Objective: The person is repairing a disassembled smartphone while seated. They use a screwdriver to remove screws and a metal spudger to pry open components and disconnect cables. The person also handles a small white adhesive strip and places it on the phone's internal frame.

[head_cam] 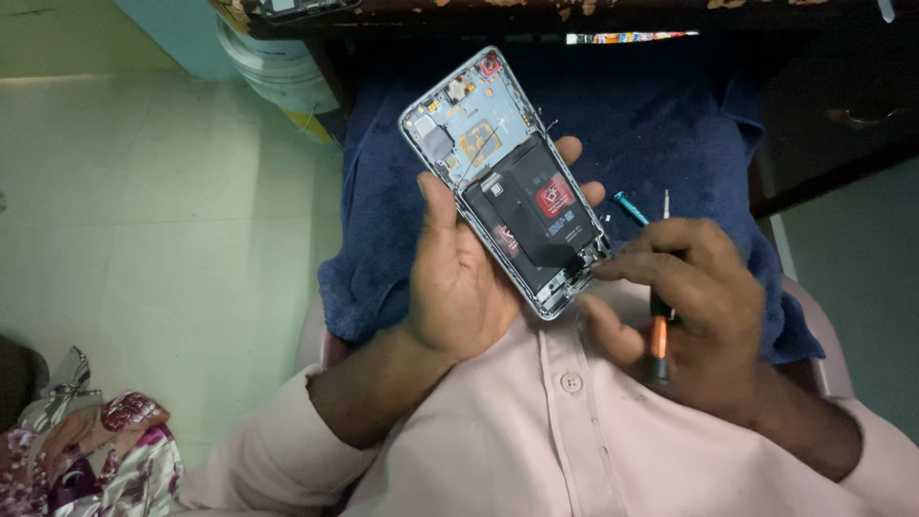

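**Opened phone in your left hand, screwdriver in your right**

Your left hand [459,278] holds an opened smartphone [505,182] from below. Your thumb lies along its left edge and your fingertips [570,148] wrap up over its right edge, so the hand is curled partway around the frame rather than fully shut. The phone is tilted, its far end pointing up and to the left, its near end down toward your chest. Its back cover is off: a black battery [536,211] with a red label fills the nearer half, and a pale blue-grey board area with small parts and a red-ringed corner piece fills the farther half.

Your right hand [699,306] is closed around a small screwdriver [660,335] with an orange and black handle; the metal shaft stands up above the knuckles. The forefinger of this hand reaches left and touches the near right corner of the phone.

A teal pen-shaped tool [630,207] lies on the dark blue cloth [661,124] just to the right of the phone. The cloth is spread over your lap. You wear a pale pink buttoned shirt [565,431]. A white bucket [278,67] stands on the pale floor [144,211] at far left, and patterned fabric [105,460] lies at near left.
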